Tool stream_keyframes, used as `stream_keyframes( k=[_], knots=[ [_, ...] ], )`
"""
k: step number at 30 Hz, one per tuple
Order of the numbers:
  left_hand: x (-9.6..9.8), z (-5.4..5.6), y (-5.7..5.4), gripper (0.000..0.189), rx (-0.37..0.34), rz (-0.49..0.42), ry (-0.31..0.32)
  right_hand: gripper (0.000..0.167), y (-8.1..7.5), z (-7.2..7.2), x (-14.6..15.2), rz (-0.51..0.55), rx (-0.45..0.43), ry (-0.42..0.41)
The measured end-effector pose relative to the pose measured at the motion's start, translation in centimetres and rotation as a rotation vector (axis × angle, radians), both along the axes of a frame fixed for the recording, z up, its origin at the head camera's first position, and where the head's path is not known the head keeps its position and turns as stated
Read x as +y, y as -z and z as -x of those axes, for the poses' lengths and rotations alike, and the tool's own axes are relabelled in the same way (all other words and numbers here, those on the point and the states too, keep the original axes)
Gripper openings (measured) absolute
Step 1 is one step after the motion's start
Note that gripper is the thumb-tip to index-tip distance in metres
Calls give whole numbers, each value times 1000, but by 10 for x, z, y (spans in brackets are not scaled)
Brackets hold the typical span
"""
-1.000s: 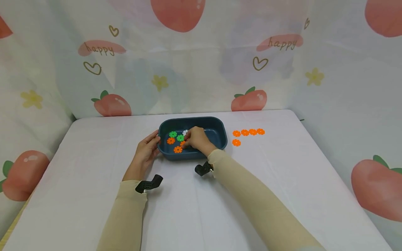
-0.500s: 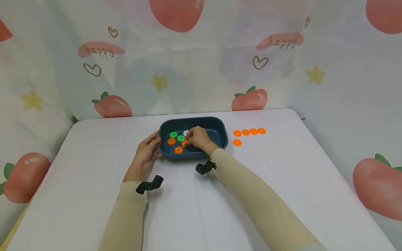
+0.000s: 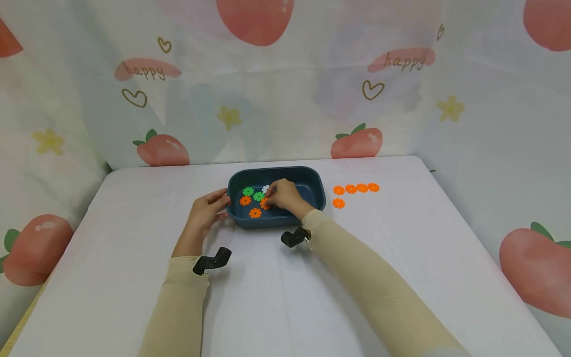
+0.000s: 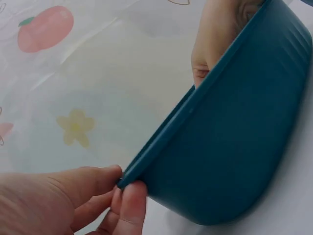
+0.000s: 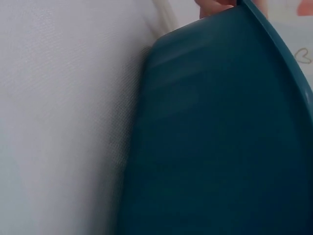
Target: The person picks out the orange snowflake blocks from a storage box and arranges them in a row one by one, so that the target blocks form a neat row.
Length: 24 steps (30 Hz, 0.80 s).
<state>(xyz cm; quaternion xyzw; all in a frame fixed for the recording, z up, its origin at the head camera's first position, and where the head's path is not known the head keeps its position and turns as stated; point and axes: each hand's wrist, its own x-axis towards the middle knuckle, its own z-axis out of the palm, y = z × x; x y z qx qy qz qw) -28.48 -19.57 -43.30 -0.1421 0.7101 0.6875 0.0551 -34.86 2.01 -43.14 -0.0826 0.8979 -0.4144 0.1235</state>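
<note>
My left hand [image 3: 206,214] pinches the left rim of a dark blue-green plastic basin [image 3: 278,223]; in the left wrist view the thumb [image 4: 95,182] lies on one side of that rim and the fingers on the other. Reaching inside, my right hand [image 3: 287,196] has its curled thumb and fingers at an orange snowflake building disc [image 3: 264,204], partly covered by the fingertips. Around it on the basin floor lie two more orange discs [image 3: 255,213], two green discs [image 3: 248,191] and a white disc [image 3: 265,189]. The right wrist view shows mostly the basin's outer wall [image 5: 220,127].
Right of the basin, several orange discs [image 3: 351,189] lie in a row on the white tablecloth [image 3: 401,248], with a single orange disc [image 3: 338,203] below the row's left end. Fruit-patterned cloth [image 3: 285,114] hangs behind and at both sides.
My right hand has shifted very slightly right inside the basin, uncovering a little more of the orange disc at its fingertips. My left hand stays on the rim.
</note>
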Motion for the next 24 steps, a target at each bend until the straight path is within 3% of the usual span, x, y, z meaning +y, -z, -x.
stream_keyframes(
  k=[6, 13, 24],
  knots=[
    [-2, -2, -6, 44, -13, 39, 37, 18, -4, 0, 3, 4, -33, -31],
    [-2, -3, -7, 44, -21, 27, 35, 20, -12, -4, 12, 38, -70, -96],
    [-2, -2, -6, 44, -35, 18, 16, 19, -24, -13, 41, 48, -90, -85]
  ],
)
